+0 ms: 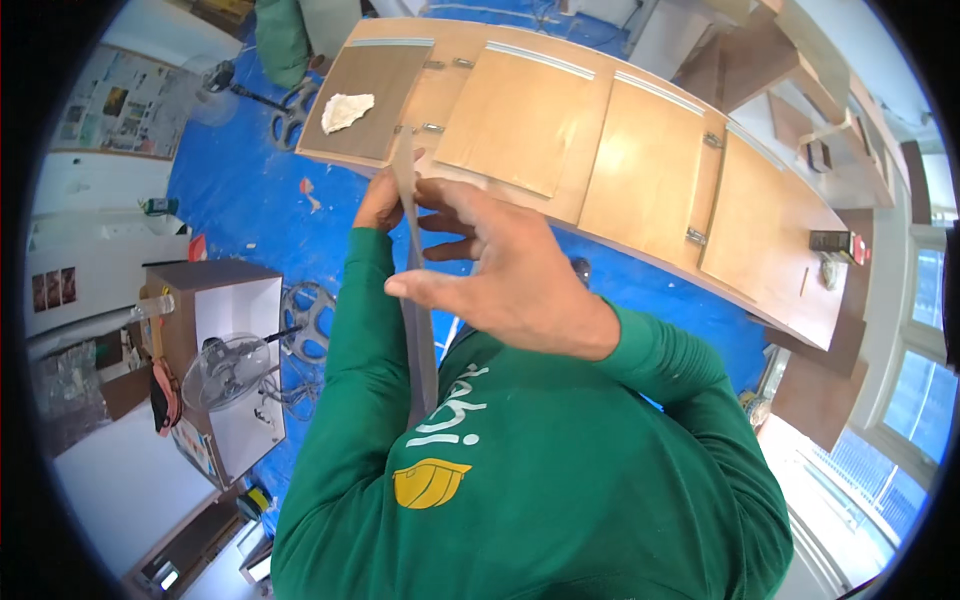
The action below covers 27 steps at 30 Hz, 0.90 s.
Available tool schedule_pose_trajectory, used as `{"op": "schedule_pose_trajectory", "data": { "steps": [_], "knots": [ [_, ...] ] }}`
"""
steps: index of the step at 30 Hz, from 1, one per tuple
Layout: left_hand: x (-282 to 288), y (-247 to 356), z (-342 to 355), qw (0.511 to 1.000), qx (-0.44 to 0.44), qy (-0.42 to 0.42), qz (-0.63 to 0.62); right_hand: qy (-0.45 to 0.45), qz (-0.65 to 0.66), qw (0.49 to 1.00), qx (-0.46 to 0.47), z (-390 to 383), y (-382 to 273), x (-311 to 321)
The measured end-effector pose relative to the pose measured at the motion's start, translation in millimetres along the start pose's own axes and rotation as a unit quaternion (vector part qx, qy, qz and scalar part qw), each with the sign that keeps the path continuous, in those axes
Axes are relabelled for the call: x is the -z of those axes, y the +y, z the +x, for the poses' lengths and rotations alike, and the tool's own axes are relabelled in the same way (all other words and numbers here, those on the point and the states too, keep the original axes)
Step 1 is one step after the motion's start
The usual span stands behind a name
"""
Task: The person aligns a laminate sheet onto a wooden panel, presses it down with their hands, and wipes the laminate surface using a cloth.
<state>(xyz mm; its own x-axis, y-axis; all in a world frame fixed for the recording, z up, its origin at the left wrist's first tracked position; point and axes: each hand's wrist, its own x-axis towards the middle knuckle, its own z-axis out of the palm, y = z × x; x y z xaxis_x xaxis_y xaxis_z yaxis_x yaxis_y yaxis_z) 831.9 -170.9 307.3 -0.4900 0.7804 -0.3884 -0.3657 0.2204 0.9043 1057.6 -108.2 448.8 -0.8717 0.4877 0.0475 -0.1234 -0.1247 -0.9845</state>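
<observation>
A thin greyish-brown panel stands almost edge-on in front of my chest, its lower end close to my shirt. My left hand grips it on its left side near the far end, with most of the fingers hidden by the panel. On the other side, my right hand is open, thumb and fingers apart. The fingertips are at the panel's face; whether they touch it I cannot tell. Just beyond, a long wooden cabinet lies with its doors facing up. A white crumpled rag or paper rests on its brown leftmost door.
Light wooden doors with pale edge strips and metal hinges lie along the cabinet. A small dark box sits at its right end. Blue sheeting covers the floor. Left stand a fan and an open cabinet box.
</observation>
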Motion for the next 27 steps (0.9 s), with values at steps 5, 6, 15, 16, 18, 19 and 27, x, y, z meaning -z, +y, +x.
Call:
{"op": "schedule_pose_trajectory", "data": {
  "steps": [5,6,15,16,18,19,27],
  "knots": [
    [-10.1,2.3,18.1,0.999,0.032,-0.006,-0.02,0.013,-0.019,1.0,0.015,-4.9,1.0,8.8],
    [-5.8,-1.7,22.9,0.999,0.035,-0.011,-0.031,0.016,-0.018,1.0,0.01,-5.4,1.5,9.6],
    [38.7,-38.2,88.5,0.999,0.053,0.006,0.008,0.079,-0.031,0.996,-0.019,-1.8,1.5,17.9],
    [76.9,-47.4,122.0,0.998,0.057,0.017,0.028,0.111,-0.057,0.992,-0.018,6.5,7.7,27.2],
    [126.8,-21.6,160.0,0.984,-0.068,0.053,0.158,0.196,-0.113,0.974,0.01,36.5,19.8,59.3],
    [129.6,0.5,170.4,0.965,-0.135,0.082,0.208,0.25,-0.146,0.957,0.033,57.0,23.4,82.4],
    [73.9,123.6,210.0,0.974,-0.008,-0.049,0.222,0.349,-0.13,0.926,-0.063,165.9,121.9,261.1]
  ]
}}
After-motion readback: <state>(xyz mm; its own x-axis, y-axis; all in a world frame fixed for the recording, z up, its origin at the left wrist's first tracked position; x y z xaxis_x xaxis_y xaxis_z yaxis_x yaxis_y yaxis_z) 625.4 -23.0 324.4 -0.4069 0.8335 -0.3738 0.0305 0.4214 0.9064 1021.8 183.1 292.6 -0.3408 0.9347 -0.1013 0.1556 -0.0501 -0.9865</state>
